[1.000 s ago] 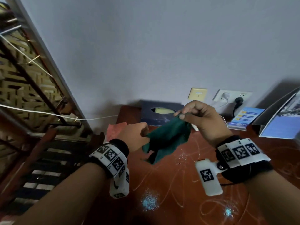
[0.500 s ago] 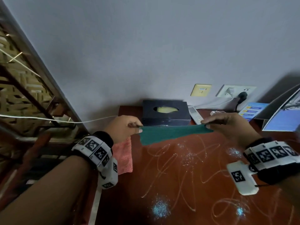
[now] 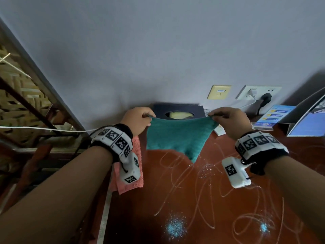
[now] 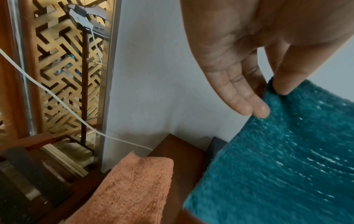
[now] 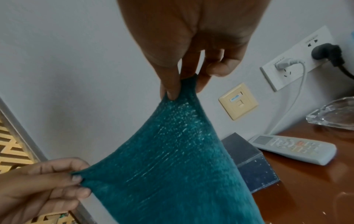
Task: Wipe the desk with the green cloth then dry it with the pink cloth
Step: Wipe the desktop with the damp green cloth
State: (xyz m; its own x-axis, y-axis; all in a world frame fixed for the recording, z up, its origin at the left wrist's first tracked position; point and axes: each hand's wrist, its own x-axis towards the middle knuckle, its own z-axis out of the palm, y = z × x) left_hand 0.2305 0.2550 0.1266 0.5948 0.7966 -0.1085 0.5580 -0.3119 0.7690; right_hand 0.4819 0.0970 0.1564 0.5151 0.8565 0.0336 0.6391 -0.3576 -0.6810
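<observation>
The green cloth (image 3: 177, 136) hangs spread out above the far part of the reddish-brown desk (image 3: 202, 205). My left hand (image 3: 139, 120) pinches its top left corner between thumb and fingers (image 4: 281, 84). My right hand (image 3: 226, 120) pinches the top right corner (image 5: 172, 91). The cloth (image 5: 172, 174) is pulled taut along its top edge and its lower edge hangs just over the desk. The pink cloth (image 3: 131, 175) lies on the desk's left edge under my left wrist, and shows folded in the left wrist view (image 4: 130, 189). White scribbles and blue powder spots (image 3: 175, 228) mark the desk top.
A dark tissue box (image 3: 177, 111) stands against the wall behind the cloth. A white remote (image 5: 295, 148) and a glass ashtray (image 5: 333, 116) lie at the back right, under wall sockets (image 3: 258, 92) with plugs. Leaflets and a stand (image 3: 274, 118) sit far right. A lattice screen (image 3: 19, 106) is left.
Both hands have lifted the green cloth and raised its top edge, so it now hangs open as a sheet. Earlier it was bunched, then stretched flat and edge-on.
</observation>
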